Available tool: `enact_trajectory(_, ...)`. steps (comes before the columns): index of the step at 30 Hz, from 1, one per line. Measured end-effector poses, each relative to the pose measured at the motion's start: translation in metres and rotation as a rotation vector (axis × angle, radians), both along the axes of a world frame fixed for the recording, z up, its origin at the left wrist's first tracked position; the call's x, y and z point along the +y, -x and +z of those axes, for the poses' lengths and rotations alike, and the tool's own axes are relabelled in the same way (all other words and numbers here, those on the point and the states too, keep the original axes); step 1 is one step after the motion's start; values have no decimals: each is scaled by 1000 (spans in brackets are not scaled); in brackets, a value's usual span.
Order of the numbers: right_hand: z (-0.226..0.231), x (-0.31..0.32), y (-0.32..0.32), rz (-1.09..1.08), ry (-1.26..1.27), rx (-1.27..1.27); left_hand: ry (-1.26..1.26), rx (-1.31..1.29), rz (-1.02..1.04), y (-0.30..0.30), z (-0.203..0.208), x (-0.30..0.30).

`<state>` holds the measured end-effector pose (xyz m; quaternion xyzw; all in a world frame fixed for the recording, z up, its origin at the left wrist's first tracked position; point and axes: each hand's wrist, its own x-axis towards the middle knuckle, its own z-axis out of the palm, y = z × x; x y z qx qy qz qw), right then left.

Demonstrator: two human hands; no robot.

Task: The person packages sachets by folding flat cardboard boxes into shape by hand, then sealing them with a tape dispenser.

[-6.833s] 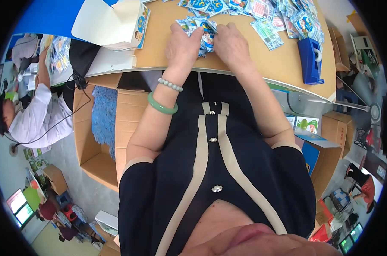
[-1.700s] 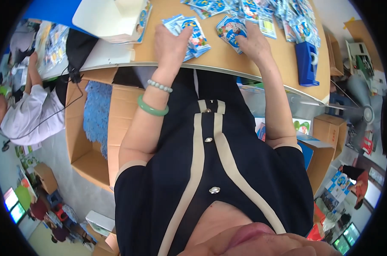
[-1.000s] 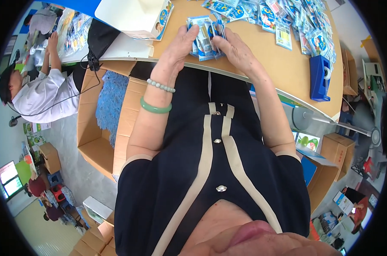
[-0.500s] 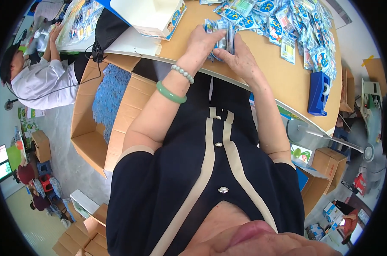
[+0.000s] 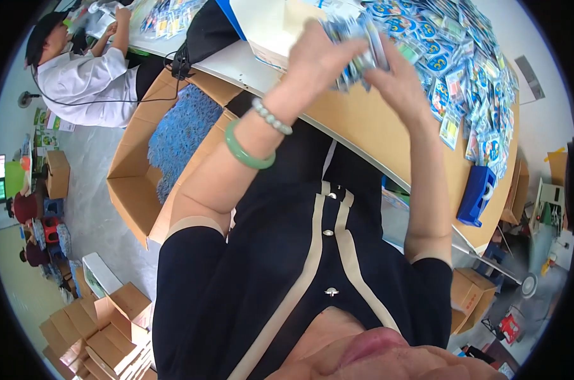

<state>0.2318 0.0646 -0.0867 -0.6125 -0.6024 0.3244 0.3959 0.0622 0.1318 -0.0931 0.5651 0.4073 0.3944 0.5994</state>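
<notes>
Between my two hands is a bundle of small blue-and-white packets (image 5: 377, 50), held upright and slightly blurred. My left hand (image 5: 317, 60), with a beaded bracelet and a green bangle on its wrist, grips the bundle from the left, thumb across its near side. From the right, my right hand (image 5: 401, 85) closes on the same bundle. Both hands are above the tan tabletop (image 5: 369, 130), close to an open white box (image 5: 268, 28) at the upper left. Beyond and to the right spreads a large pile of similar packets (image 5: 442, 63).
A blue tape dispenser (image 5: 476, 197) stands at the table's right edge. Left of my body, an open cardboard box (image 5: 132, 152) holds blue netted or shredded material (image 5: 184, 136). A black bag (image 5: 214, 31) lies by the white box. At far left a person in white (image 5: 87, 88) works.
Both hands have moved away from the table's near edge with the bundle, toward the white box. The whole view has shifted, so more of the packet pile shows.
</notes>
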Motion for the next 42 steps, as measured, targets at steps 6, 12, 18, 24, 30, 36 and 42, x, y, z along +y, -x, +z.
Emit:
enact_trajectory(6, 40, 134, 16, 539, -230, -388, 193, -121, 224, 27, -1, 82)
enact_trajectory(12, -60, 237, 67, 658, -103, -671, -182, 100, 76, 74, -167, 225)
enact_trajectory(18, -107, 225, 70, 529, 8, -654, -162, 791, -212, 40, -122, 198)
enact_trajectory(24, -28, 68, 47, 227, 237, -826, -215, 765, -455, -6, -63, 98)
enact_trajectory(30, -59, 54, 40, 64, 129, -936, -119, 1081, -248, -34, -20, 50)
enact_trajectory(36, -52, 49, 36, 146, 186, -984, -985, 971, 57, -9, -57, 28)
enact_trajectory(42, -54, 38, 18, 0, -235, -929, -1221, 1266, -120, 15, -45, 25)
